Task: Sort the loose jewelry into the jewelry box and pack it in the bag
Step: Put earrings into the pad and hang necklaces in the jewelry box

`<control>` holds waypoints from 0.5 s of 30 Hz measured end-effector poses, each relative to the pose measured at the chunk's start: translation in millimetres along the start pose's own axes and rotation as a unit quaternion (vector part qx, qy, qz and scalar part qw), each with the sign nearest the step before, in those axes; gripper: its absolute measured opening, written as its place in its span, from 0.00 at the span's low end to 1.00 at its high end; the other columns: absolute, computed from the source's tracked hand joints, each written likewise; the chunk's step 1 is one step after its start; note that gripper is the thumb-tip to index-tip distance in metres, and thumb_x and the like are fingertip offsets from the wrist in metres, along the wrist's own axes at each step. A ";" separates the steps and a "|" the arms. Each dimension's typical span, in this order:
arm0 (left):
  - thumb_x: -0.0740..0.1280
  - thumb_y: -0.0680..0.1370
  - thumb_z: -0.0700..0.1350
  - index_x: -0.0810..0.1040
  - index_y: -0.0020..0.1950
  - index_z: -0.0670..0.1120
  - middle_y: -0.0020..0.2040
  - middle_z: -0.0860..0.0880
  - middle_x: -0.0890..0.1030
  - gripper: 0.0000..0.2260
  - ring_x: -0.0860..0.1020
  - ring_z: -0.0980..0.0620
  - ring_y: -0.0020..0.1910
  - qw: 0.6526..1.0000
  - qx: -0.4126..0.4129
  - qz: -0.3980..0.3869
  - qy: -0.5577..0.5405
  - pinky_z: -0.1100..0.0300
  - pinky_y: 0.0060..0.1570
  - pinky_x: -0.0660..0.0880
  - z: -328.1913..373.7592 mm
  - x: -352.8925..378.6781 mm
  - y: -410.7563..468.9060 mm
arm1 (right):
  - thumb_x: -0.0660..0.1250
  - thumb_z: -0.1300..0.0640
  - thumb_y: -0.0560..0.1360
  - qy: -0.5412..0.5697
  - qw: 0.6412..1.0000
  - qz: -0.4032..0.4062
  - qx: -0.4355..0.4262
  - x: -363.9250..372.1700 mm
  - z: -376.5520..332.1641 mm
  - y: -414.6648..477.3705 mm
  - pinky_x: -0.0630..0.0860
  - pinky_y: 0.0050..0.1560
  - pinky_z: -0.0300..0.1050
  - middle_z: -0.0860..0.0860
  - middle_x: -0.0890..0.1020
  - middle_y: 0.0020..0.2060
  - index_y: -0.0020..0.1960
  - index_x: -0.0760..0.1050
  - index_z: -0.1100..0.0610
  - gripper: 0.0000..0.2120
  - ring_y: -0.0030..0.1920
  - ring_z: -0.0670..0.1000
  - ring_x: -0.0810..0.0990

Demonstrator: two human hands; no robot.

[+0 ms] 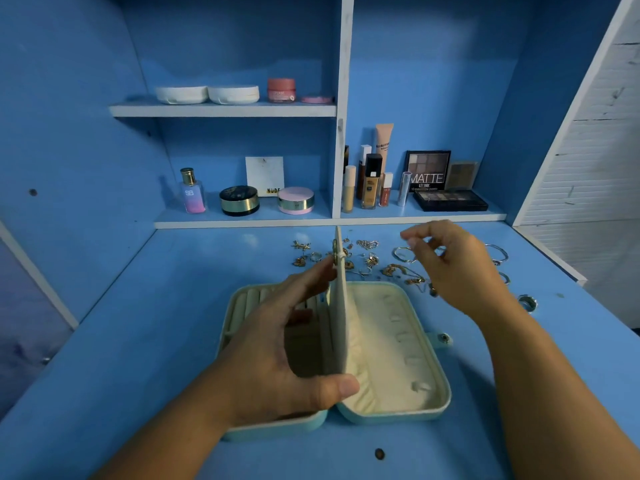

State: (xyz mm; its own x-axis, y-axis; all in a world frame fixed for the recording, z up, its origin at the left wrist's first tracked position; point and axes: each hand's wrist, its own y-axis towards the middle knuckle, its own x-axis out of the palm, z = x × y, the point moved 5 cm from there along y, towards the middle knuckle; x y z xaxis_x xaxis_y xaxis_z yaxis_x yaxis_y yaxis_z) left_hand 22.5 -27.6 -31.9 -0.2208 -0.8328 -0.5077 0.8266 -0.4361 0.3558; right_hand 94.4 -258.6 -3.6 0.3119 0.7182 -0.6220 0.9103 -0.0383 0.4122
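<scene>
A mint-green jewelry box (429, 407) lies open on the blue desk, cream-lined inside. My left hand (277, 348) holds its cream middle flap (341, 306) upright, thumb at the near edge and fingers near the top. My right hand (450, 265) hovers over the loose jewelry (370, 259) behind the box, fingers apart and curled, with nothing clearly in them. Gold earrings, chains and rings are scattered there; silver bangles (498, 254) lie further right. A silver ring (527, 302) sits right of my wrist. No bag is in view.
Shelves behind the desk carry cosmetics: a perfume bottle (192, 192), compacts (239, 200), foundation bottles (370, 185) and eyeshadow palettes (450, 199). White cases (207, 94) and a pink jar sit on the upper shelf. The desk's right edge (554, 258) runs diagonally.
</scene>
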 end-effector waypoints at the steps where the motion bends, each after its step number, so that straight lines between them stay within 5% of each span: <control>1: 0.77 0.62 0.56 0.60 0.77 0.56 0.72 0.55 0.70 0.46 0.68 0.52 0.72 1.000 -0.004 0.001 -0.004 0.45 0.68 0.70 -0.6 -0.1 -0.6 | 0.64 0.56 0.78 -0.044 0.999 -0.010 -0.005 1.8 8.6 2.8 0.67 0.36 0.33 0.42 0.76 0.44 0.52 0.79 0.50 0.07 0.39 0.43 0.74; 7: 0.78 0.62 0.55 0.60 0.77 0.57 0.72 0.54 0.70 0.47 0.68 0.52 0.72 1.000 -0.017 0.000 -0.022 0.45 0.68 0.69 -1.6 -0.1 -2.6 | 0.69 0.57 0.75 -0.154 0.979 -0.112 -0.074 32.9 13.2 12.7 0.67 0.50 0.42 0.51 0.81 0.46 0.51 0.83 0.53 0.07 0.50 0.52 0.73; 15: 0.78 0.62 0.57 0.60 0.76 0.62 0.71 0.58 0.70 0.46 0.68 0.55 0.72 1.000 -0.017 -0.002 -0.021 0.47 0.68 0.69 0.1 0.5 -2.1 | 0.71 0.57 0.73 -0.172 0.972 -0.148 -0.062 45.4 7.8 22.4 0.71 0.53 0.38 0.51 0.84 0.44 0.47 0.85 0.56 0.05 0.42 0.45 0.75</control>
State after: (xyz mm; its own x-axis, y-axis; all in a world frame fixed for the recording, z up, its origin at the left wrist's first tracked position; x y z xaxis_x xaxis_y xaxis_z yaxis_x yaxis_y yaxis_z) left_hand 20.6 -27.2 -32.8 -0.2452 -0.8445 -0.4761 0.8429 -0.4283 0.3256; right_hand 131.1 -232.4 -27.8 0.1331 0.4103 -0.9022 0.9410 0.2335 0.2451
